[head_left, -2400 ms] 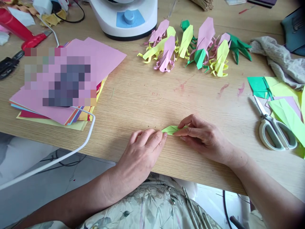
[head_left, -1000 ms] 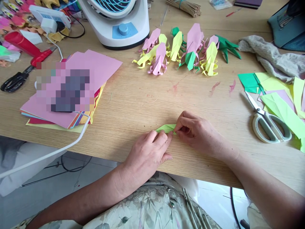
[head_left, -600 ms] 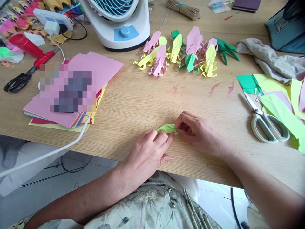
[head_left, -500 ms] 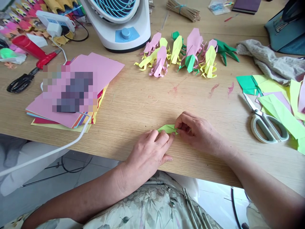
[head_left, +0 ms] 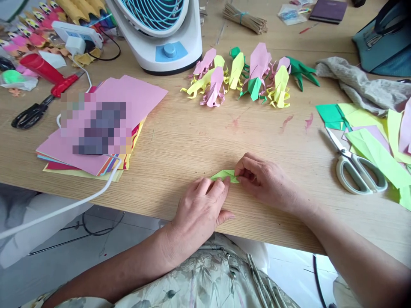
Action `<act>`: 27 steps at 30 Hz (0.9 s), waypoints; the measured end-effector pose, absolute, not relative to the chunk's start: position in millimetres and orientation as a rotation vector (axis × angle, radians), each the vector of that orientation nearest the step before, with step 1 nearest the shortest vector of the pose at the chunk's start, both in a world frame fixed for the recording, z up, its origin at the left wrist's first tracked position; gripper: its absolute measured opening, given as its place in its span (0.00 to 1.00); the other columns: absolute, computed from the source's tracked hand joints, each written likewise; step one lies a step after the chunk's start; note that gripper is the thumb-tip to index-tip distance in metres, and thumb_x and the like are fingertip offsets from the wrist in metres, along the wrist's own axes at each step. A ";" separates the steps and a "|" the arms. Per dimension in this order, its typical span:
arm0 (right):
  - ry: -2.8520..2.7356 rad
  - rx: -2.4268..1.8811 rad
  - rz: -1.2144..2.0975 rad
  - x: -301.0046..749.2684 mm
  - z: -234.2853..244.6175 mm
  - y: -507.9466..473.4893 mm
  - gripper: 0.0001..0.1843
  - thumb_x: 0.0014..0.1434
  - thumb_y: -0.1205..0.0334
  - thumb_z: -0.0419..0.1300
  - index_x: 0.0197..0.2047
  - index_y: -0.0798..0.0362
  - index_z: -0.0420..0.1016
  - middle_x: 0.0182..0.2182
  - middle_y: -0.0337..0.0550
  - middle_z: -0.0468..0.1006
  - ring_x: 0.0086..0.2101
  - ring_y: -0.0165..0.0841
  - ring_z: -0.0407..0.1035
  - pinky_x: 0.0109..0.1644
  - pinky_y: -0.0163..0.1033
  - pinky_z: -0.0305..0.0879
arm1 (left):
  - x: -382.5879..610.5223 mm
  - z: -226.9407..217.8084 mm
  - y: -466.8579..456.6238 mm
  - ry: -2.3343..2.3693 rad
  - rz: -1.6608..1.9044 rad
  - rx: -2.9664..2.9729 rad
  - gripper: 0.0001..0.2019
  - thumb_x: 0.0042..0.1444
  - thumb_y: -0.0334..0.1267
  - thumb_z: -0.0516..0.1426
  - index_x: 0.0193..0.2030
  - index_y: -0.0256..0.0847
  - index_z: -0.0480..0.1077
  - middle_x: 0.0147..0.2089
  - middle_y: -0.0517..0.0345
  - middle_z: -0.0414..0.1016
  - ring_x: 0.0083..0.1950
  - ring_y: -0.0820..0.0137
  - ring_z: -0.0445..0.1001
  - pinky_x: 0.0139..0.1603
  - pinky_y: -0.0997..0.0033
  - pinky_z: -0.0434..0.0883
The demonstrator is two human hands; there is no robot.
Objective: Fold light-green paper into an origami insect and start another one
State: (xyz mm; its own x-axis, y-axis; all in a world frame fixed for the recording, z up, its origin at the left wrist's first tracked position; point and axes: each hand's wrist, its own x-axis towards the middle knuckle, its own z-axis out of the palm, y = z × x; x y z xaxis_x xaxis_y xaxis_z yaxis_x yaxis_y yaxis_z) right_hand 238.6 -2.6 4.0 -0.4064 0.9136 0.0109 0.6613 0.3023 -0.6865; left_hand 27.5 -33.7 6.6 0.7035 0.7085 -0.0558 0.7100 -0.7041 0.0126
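Observation:
A small folded piece of light green paper [head_left: 224,174] lies on the table near its front edge, its lower side hidden under fingers. My left hand [head_left: 202,201] rests palm down, its fingertips pressing the paper against the wood and its thumb sticking out to the side, apart from the fingers. At the right end of the paper, my right hand [head_left: 258,179] is closed in a pinch on its tip. Beyond my hands stand several folded paper figures, among them a yellow figure [head_left: 280,85] and a pink figure [head_left: 213,87].
To the right lie scissors [head_left: 359,171] beside light green paper strips [head_left: 379,156] and a grey cloth [head_left: 349,79]. On the left are a stack of coloured paper [head_left: 144,94], a red glue gun [head_left: 43,68] and a white cable [head_left: 73,201]. A fan [head_left: 173,51] stands behind.
The whole view has shifted slightly. Both hands stay at the folded paper; the left fingers have slid a little, and more of the paper's right end shows.

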 end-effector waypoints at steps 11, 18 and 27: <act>-2.149 -1.391 0.870 238.0 2.4 -3.0 0.08 0.56 0.75 0.55 0.36 0.53 0.69 0.33 0.38 0.69 0.27 0.25 0.64 0.31 0.31 0.60 | 32.8 7.6 -34.6 1.176 -0.087 2.921 0.37 0.55 0.58 0.58 0.64 0.36 0.63 0.50 0.49 0.70 0.48 0.59 0.64 0.51 0.58 0.68; -2.149 -1.386 0.864 237.9 3.2 -3.4 0.08 0.57 0.74 0.55 0.36 0.52 0.69 0.33 0.39 0.70 0.27 0.26 0.65 0.31 0.32 0.60 | 29.7 5.4 -36.2 1.183 -0.019 2.891 0.39 0.54 0.60 0.58 0.67 0.38 0.60 0.55 0.48 0.69 0.50 0.59 0.63 0.54 0.57 0.67; -2.206 -1.447 0.823 235.3 5.5 -4.0 0.07 0.58 0.73 0.54 0.36 0.53 0.69 0.34 0.40 0.69 0.29 0.28 0.64 0.33 0.33 0.57 | 30.2 5.1 -37.9 1.214 0.000 2.838 0.37 0.56 0.56 0.58 0.67 0.37 0.59 0.59 0.49 0.69 0.52 0.59 0.63 0.58 0.57 0.66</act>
State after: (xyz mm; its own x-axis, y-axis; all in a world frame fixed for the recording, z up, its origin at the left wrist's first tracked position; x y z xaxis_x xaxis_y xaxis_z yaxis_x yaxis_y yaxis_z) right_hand 235.3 -4.0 5.5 -0.4004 0.9163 -0.0059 0.6964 0.3001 -0.6519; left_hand 30.2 -37.9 5.1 0.6910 0.7226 -0.0214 0.7226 -0.6895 0.0500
